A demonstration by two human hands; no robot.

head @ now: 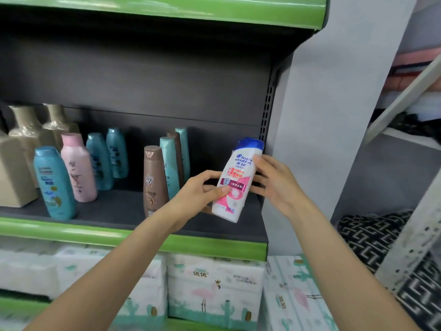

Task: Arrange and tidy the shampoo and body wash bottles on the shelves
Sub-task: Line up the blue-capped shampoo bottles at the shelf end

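Observation:
A white shampoo bottle with a blue cap and pink label tilts above the right end of the dark shelf. My left hand grips its lower left side, thumb on the label. My right hand holds its right side. To its left, on the shelf, stand a brown bottle, teal bottles behind it, a pink bottle and a large teal bottle.
Beige square bottles fill the shelf's far left. Tissue packs sit on the shelf below, under the green shelf edge. A grey pillar borders the shelf on the right, with a patterned cloth beyond.

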